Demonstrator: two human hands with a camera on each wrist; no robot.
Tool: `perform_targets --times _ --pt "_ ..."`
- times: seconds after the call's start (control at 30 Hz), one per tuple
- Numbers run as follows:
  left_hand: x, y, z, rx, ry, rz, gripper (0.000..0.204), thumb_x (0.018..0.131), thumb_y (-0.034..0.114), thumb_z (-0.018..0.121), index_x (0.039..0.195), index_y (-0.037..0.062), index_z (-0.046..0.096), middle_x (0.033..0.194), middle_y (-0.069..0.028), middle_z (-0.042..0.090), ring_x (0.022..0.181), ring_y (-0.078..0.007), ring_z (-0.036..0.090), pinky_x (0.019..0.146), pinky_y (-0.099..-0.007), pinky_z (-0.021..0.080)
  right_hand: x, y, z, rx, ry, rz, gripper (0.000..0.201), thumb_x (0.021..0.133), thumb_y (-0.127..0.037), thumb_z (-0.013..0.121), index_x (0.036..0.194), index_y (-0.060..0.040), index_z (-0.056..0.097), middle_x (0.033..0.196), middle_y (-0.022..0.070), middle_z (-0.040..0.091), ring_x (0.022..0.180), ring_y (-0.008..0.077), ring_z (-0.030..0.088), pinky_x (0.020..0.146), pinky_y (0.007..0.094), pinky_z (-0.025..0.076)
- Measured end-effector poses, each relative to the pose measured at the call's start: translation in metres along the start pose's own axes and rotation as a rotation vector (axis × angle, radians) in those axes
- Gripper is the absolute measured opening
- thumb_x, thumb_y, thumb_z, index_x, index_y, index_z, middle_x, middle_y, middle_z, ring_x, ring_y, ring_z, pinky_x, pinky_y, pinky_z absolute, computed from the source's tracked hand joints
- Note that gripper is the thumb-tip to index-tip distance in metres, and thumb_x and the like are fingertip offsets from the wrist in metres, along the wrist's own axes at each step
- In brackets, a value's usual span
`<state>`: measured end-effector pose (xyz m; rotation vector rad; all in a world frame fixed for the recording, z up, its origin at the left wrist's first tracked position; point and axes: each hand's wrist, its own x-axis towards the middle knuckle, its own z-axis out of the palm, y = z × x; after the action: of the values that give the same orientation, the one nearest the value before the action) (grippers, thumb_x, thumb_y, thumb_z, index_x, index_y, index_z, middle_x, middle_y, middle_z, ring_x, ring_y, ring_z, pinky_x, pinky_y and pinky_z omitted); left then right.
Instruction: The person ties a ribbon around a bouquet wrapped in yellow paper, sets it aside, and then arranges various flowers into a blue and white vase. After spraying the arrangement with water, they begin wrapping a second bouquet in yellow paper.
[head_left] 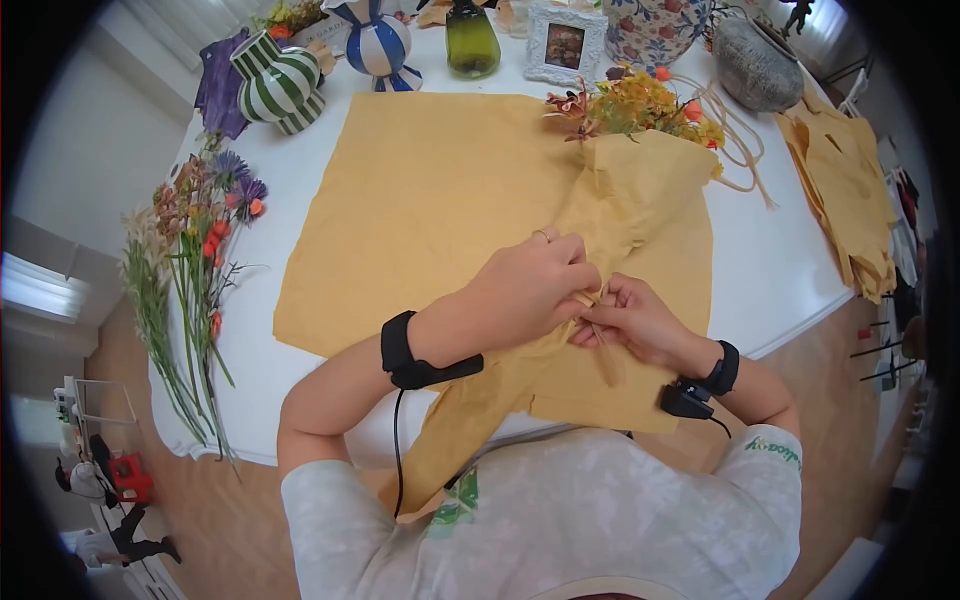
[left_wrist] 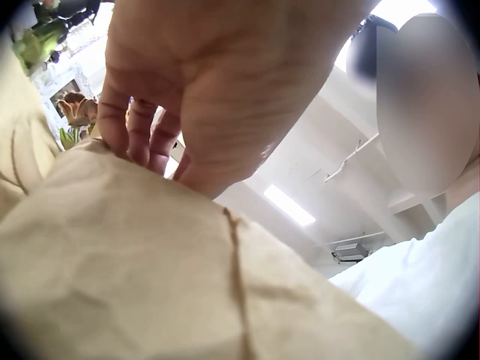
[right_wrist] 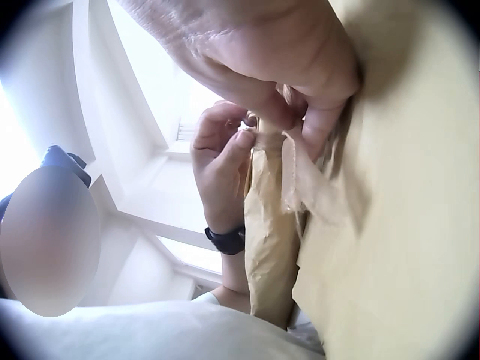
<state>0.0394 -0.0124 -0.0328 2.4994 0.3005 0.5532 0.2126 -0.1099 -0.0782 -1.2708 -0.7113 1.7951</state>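
A bouquet of yellow and orange flowers (head_left: 640, 105) is wrapped in tan wrapping paper (head_left: 650, 185), gathered to a narrow neck at my hands. A thin sheer ribbon (right_wrist: 300, 176) circles that neck, and its loose end hangs below my right hand. With curled fingers my left hand (head_left: 530, 285) pinches the ribbon at the neck from the left side. My right hand (head_left: 640, 325) pinches it from the right, the fingertips of both hands close together. In the left wrist view, the paper (left_wrist: 135, 262) hides the left fingertips.
A large tan paper sheet (head_left: 430, 190) lies underneath. Loose flower stems (head_left: 200, 300) are at the left. Striped vases (head_left: 280, 85), a green glass vase (head_left: 472, 45) and a white frame (head_left: 563, 45) line the back. Cord (head_left: 745, 150) and more paper (head_left: 845, 190) lie right.
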Motion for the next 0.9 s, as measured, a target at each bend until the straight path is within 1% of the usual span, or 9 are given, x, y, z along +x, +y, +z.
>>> perform_targets --times 0.13,0.3,0.37,0.47,0.67,0.73,0.77,0.83,0.9 --pt "0.004 -0.003 0.006 0.061 -0.030 -0.015 0.015 0.069 0.012 0.065 0.082 0.0088 0.058 0.081 -0.0066 0.053 0.077 -0.0255 0.051 0.065 -0.0339 0.043 -0.015 0.006 -0.001 0.107 0.044 -0.112 0.013 0.084 -0.004 0.054 0.095 0.0019 0.050 0.086 0.0126 0.059 0.075 0.0185 0.063 0.069 0.0263 0.053" --pt "0.007 -0.002 0.004 -0.100 -0.040 -0.146 0.010 0.074 0.012 0.062 0.080 0.0072 0.055 0.076 -0.0062 0.056 0.070 -0.0208 0.054 0.061 -0.0308 0.044 -0.028 0.005 0.000 -0.292 0.108 -0.514 0.008 0.087 -0.006 0.051 0.086 0.0012 0.055 0.082 0.0057 0.058 0.073 0.0097 0.058 0.067 0.0204 0.047" --pt "0.005 -0.001 0.002 -0.440 -0.015 -0.379 0.010 0.082 0.014 0.057 0.083 0.0061 0.051 0.073 -0.0044 0.056 0.065 -0.0137 0.054 0.061 -0.0258 0.044 -0.031 0.000 0.000 -0.311 0.089 -0.560 0.010 0.087 -0.007 0.051 0.086 0.0015 0.056 0.081 0.0047 0.058 0.073 0.0093 0.057 0.066 0.0207 0.046" --pt "0.004 -0.012 0.007 -0.896 0.044 -0.514 0.013 0.089 0.018 0.050 0.086 0.0061 0.047 0.071 -0.0013 0.054 0.066 -0.0078 0.052 0.060 -0.0219 0.045 -0.035 -0.015 0.003 -0.360 0.050 -0.598 0.013 0.088 -0.008 0.049 0.086 0.0019 0.057 0.080 0.0038 0.057 0.071 0.0090 0.055 0.064 0.0214 0.044" --pt "0.006 -0.022 0.007 -1.328 0.203 -0.763 0.015 0.091 0.022 0.044 0.086 0.0089 0.047 0.067 0.0006 0.051 0.063 -0.0074 0.050 0.059 -0.0215 0.045 -0.021 -0.059 0.004 -0.671 -0.073 -0.625 0.015 0.088 -0.009 0.050 0.093 0.0007 0.060 0.083 0.0073 0.058 0.070 0.0141 0.056 0.063 0.0233 0.044" --pt "0.006 -0.026 0.008 -1.241 0.136 -0.760 0.013 0.090 0.021 0.046 0.089 0.0076 0.049 0.069 -0.0005 0.052 0.063 -0.0072 0.050 0.058 -0.0219 0.044 -0.014 -0.068 0.004 -1.051 -0.122 -0.910 0.014 0.081 -0.008 0.056 0.094 -0.0038 0.061 0.092 0.0095 0.058 0.077 0.0204 0.056 0.069 0.0278 0.044" --pt "0.007 -0.027 0.009 -1.156 0.068 -0.755 0.013 0.089 0.019 0.048 0.092 0.0063 0.050 0.072 -0.0015 0.053 0.063 -0.0069 0.050 0.056 -0.0223 0.044 -0.010 -0.074 0.005 -1.051 -0.122 -0.912 0.014 0.081 -0.008 0.056 0.094 -0.0038 0.061 0.092 0.0095 0.058 0.077 0.0204 0.056 0.069 0.0278 0.044" --pt "0.011 -0.020 0.004 -1.044 -0.051 -0.649 0.014 0.088 0.018 0.050 0.093 0.0052 0.052 0.074 -0.0018 0.055 0.065 -0.0064 0.050 0.057 -0.0217 0.044 -0.003 -0.084 0.009 -1.446 0.017 -1.267 0.025 0.073 -0.007 0.060 0.098 -0.0085 0.061 0.099 0.0101 0.056 0.087 0.0242 0.054 0.076 0.0329 0.043" --pt "0.013 -0.016 0.004 -0.931 -0.168 -0.541 0.015 0.087 0.017 0.053 0.094 0.0041 0.055 0.077 -0.0020 0.056 0.066 -0.0059 0.051 0.058 -0.0210 0.043 -0.001 -0.090 0.013 -1.484 0.026 -1.261 0.029 0.070 -0.008 0.061 0.099 -0.0097 0.060 0.101 0.0085 0.056 0.091 0.0237 0.052 0.078 0.0348 0.041"
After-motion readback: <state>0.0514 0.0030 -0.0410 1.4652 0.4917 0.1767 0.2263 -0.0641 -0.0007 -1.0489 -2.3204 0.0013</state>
